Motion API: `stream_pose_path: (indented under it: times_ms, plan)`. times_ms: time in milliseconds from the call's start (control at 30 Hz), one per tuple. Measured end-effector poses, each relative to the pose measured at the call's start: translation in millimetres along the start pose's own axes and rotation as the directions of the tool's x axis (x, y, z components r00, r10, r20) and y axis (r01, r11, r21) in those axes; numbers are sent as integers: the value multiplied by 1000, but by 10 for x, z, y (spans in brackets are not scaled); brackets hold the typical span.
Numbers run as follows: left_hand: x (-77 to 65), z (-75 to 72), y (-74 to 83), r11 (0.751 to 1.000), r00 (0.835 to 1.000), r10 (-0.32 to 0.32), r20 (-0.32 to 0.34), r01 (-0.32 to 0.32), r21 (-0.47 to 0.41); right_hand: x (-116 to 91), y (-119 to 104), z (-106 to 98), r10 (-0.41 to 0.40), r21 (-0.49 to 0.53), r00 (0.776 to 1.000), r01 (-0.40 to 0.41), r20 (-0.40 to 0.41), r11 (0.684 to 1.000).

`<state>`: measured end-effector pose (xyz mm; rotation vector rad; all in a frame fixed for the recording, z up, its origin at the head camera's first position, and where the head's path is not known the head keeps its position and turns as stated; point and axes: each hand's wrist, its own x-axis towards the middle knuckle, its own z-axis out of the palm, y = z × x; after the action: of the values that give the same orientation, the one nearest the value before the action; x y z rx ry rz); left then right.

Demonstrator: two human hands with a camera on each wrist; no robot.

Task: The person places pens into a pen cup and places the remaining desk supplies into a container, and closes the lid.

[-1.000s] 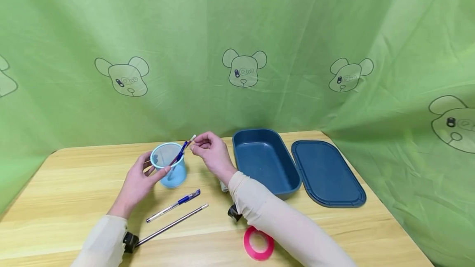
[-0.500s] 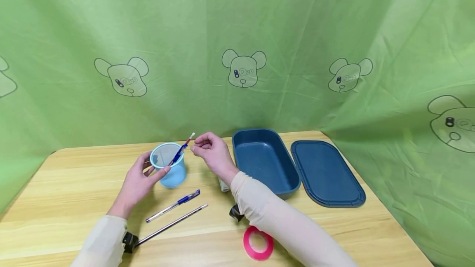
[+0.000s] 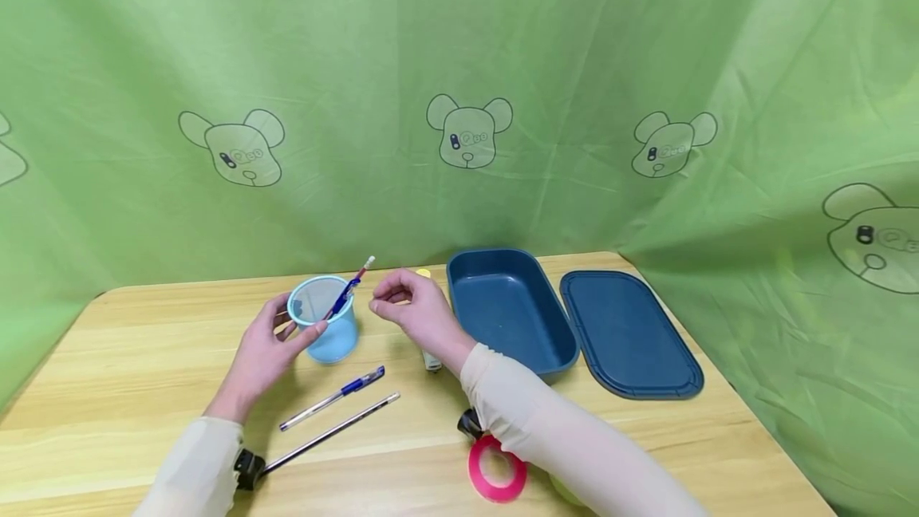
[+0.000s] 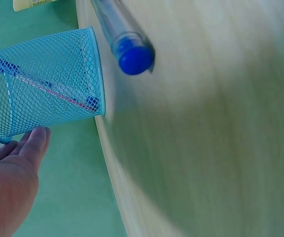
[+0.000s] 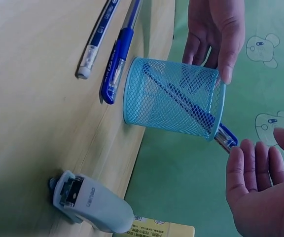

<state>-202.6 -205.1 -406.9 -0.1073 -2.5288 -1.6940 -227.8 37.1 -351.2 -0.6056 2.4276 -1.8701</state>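
Gripping the mesh cup (image 3: 335,343) in the left hand (image 3: 264,351), toward the back edge of the table (image 3: 165,341).

Leaving room over the wood on the right, up to the stapler (image 3: 431,361) and blue container (image 3: 506,317); bounded in front by a loose pen (image 3: 353,386) and loose pencil (image 3: 330,435). Held at the rim between left thumb and fingers, with a blue pen (image 3: 345,297) and red pencil (image 3: 362,271) leaning out rightward, just beside the right hand (image 3: 420,309), slack and ungripping.

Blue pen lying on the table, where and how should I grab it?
I'd pinch the blue pen by its blue end, from above with the right hand, which looks empty: it lies flat, that end points rightward, and the pencil-like stick would hinder a low approach from the near side.
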Motion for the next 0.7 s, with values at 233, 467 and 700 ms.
stream_pose_path:
  times_ms: [233, 467, 700]
  plan:
    - [1, -2, 6, 1000, 1000, -4, 0, 4, 6, -105, 29, -41, 5, -51, 995, 0, 97, 999]
    - [1, -15, 19, 1000, 1000, -7, 3, 7, 0, -187, 64, -40, 29, -112, 981, -7, 194, 994]
    - [14, -14, 25, 1000, 1000, -8, 6, 8, -1, -221, 140, -5, 74, -179, 965, -29, 250, 983]
